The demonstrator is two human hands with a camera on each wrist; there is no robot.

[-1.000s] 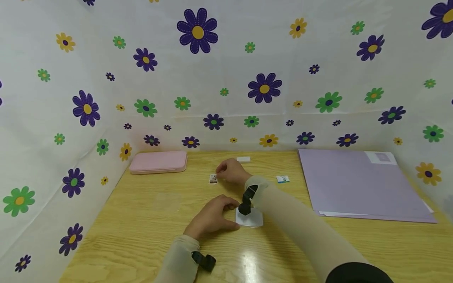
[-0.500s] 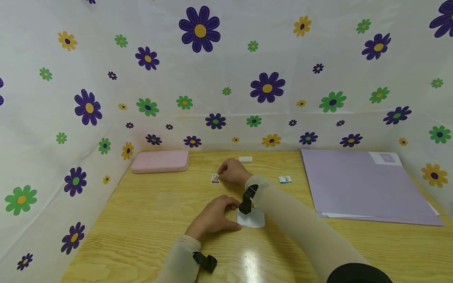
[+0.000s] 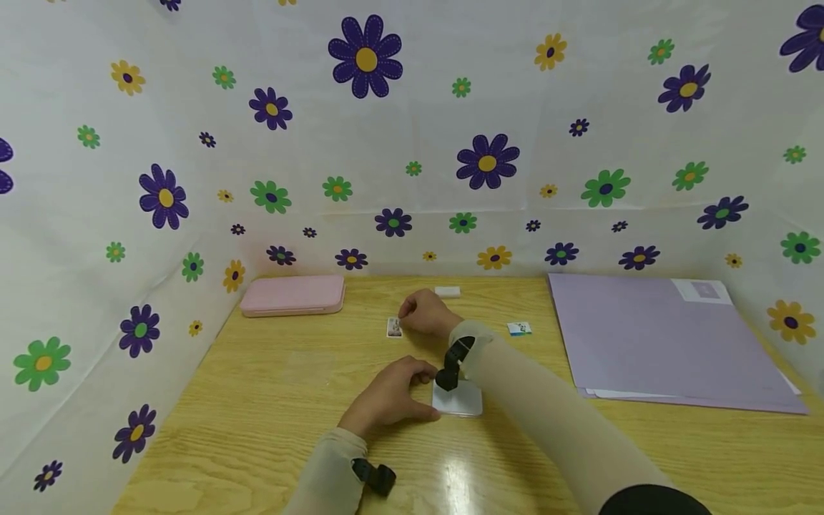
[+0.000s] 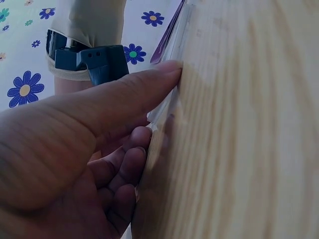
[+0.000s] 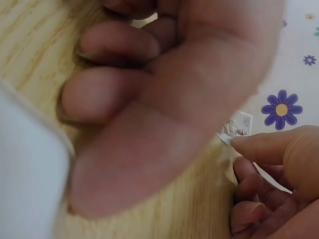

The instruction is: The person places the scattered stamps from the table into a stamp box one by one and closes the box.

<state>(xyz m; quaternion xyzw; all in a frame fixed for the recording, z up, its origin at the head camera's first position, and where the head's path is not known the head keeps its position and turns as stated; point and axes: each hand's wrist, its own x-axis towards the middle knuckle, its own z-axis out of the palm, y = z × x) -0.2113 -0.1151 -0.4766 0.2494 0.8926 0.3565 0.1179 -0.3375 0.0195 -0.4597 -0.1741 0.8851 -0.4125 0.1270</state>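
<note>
My left hand (image 3: 386, 397) steadies a flat, whitish stack of clear plastic sleeves (image 3: 458, 400), its thumb and index finger at the left corners. The left wrist view gives the stack's clear layered edge (image 4: 175, 47) beside the thumb. Farther back, my right hand (image 3: 428, 313) pinches a small postage stamp (image 3: 394, 327) by its right edge, low over the table. In the right wrist view the stamp (image 5: 240, 123) reads 150, with a fingertip on its corner; the left thumb fills the foreground. Whether the stamp touches the wood cannot be told.
A pink case (image 3: 292, 295) lies at back left. Behind the right hand sits a white block (image 3: 447, 292), with a small blue-and-white packet (image 3: 519, 328) to its right. Lilac folders (image 3: 656, 343) cover the right side. A faint clear film (image 3: 307, 367) lies left.
The stamp has turned slightly in the right hand's fingers and looks straighter now. The left hand stays at the sleeves. The whole head view has shifted a little.
</note>
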